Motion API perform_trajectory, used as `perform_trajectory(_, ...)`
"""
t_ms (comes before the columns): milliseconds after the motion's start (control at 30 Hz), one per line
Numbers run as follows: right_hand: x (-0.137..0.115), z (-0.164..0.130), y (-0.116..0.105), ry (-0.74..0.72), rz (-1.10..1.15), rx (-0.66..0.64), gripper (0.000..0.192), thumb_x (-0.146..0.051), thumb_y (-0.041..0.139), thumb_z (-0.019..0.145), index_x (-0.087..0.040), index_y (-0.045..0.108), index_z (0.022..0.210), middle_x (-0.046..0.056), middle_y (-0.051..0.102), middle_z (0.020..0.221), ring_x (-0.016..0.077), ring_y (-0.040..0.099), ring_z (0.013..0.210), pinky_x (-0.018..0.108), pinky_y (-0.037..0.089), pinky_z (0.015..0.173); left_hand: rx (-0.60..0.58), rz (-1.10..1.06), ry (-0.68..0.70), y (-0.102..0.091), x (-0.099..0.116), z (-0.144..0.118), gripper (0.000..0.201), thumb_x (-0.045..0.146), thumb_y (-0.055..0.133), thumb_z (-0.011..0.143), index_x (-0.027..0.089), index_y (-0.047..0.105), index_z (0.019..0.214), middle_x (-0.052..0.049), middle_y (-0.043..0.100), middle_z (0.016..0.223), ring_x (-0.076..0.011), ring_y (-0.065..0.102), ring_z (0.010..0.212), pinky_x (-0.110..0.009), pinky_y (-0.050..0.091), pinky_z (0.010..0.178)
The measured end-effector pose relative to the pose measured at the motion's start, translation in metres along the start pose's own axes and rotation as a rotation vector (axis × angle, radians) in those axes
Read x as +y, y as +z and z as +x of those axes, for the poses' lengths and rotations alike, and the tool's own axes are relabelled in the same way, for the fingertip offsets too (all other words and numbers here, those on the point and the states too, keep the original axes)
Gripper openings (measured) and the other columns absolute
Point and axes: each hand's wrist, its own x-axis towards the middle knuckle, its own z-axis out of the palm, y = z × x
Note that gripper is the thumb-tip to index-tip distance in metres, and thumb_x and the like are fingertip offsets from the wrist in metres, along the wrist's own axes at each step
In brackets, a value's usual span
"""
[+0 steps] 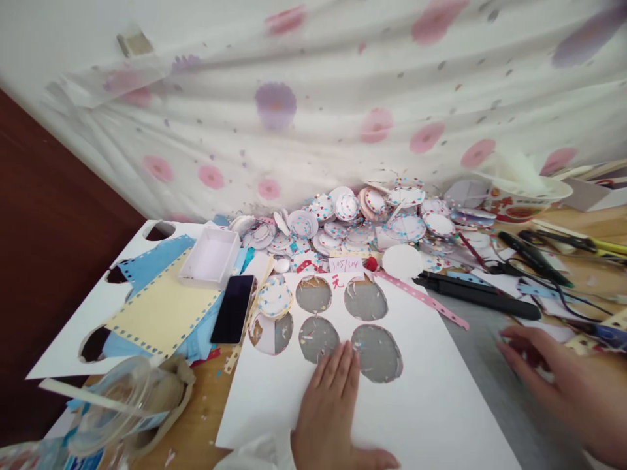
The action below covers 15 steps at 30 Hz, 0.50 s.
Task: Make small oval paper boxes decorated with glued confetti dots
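Head view, looking down at a busy craft surface (pixel 607 225), and the left hand (pixel 333 411) lies flat, fingers (pixel 337 369) together and stretched out, palm down on a big white sheet (pixel 426 405). It grips nothing, just presses on the paper, with the fingertips right at the edge of two round cut-out holes (pixel 376 352). The sheet carries several such holes in two rows, grey showing through them, and it fills the near middle of the surface.

Over on the right, the right hand (pixel 553 375) is off the sheet, resting low over the grey mat (pixel 482 365), fingers loosely spread and relaxed, nothing held in it. Just beyond its fingertips runs a long black tool (pixel 477 294), lying across the surface, with a pink dotted strip (pixel 421 297) slanting beside it along the sheet's top right corner.

Behind the sheet sits a heap of round paper discs (pixel 362 219) speckled in blue and red, piled against a flowered curtain (pixel 313 98). To the left, a dark phone (pixel 233 308) lies face up beside a yellow perforated sheet (pixel 161 313), and a small white box (pixel 210 258) stands open just past them. One speckled disc (pixel 274 297) rests near the phone, at the sheet's top left corner.
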Motion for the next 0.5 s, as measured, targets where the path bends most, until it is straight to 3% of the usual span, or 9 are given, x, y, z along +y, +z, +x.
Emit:
perform_trajectory(100, -0.011, 0.044, -0.006, -0.175, -0.171, -0.024, 0.033, -0.038, 0.036, 0.096, -0.023, 0.064, 0.089, 0.014, 0.071, 0.082, 0.0246, 0.069, 0.073, 0.036, 0.050, 0.067, -0.014, -0.016, -0.030, -0.002, 0.003, 0.001, 0.116, 0.079, 0.058, 0.067, 0.020, 0.006, 0.154, -0.010, 0.004, 0.161, -0.0353, 0.011, 0.148, -0.056, 0.017, 0.121)
perform_trajectory(200, -0.003, 0.092, 0.000, -0.211, -0.240, -0.034, 0.033, -0.027, 0.040, 0.095, -0.010, 0.069, 0.092, 0.021, 0.070, 0.096, 0.0269, 0.067, 0.087, 0.038, 0.048, 0.081, -0.012, -0.024, -0.052, -0.004, 0.007, 0.000, 0.116, 0.079, 0.058, 0.067, 0.020, 0.008, 0.154, -0.010, 0.006, 0.160, -0.0359, 0.012, 0.147, -0.056, 0.018, 0.120)
perform_trajectory(333, 0.002, 0.138, 0.021, -0.316, -0.282, -0.208, 0.032, -0.026, 0.045, 0.095, -0.012, 0.072, 0.089, 0.011, 0.071, 0.093, 0.0218, 0.066, 0.094, 0.033, 0.044, 0.087, 0.021, -0.012, -0.036, -0.005, 0.009, 0.000, 0.113, 0.074, 0.065, 0.066, 0.024, 0.013, 0.153, -0.010, 0.008, 0.160, -0.0390, 0.016, 0.146, -0.060, 0.021, 0.118)
perform_trajectory(500, -0.009, 0.158, 0.034, -0.357, -0.353, -0.352, 0.041, -0.033, 0.034, 0.102, -0.012, 0.067, 0.088, 0.001, 0.065, 0.085, 0.0154, 0.065, 0.088, 0.035, 0.050, 0.082, 0.089, -0.008, -0.027, 0.014, -0.003, 0.001, 0.071, 0.043, 0.066, 0.081, 0.041, 0.036, 0.145, 0.000, 0.022, 0.158, -0.0397, 0.030, 0.142, -0.064, 0.029, 0.113)
